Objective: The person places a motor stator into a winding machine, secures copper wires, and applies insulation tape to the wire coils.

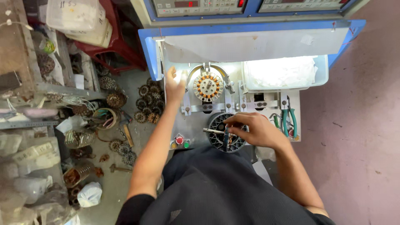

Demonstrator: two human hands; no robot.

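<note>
The left hand (175,85) is raised at the left edge of the machine's lit worktop (196,125), fingers loosely extended and holding nothing, just beside the orange-and-white wound stator (208,86) seated in its metal fixture. The right hand (254,130) rests curled over a dark round ribbed housing (220,134) at the worktop's front edge, fingertips pinching something small there; what it is cannot be told. Red and green buttons (182,141) sit left of the housing. Green-handled pliers (287,121) lie to the right. Loose stators (148,104) litter the floor.
</note>
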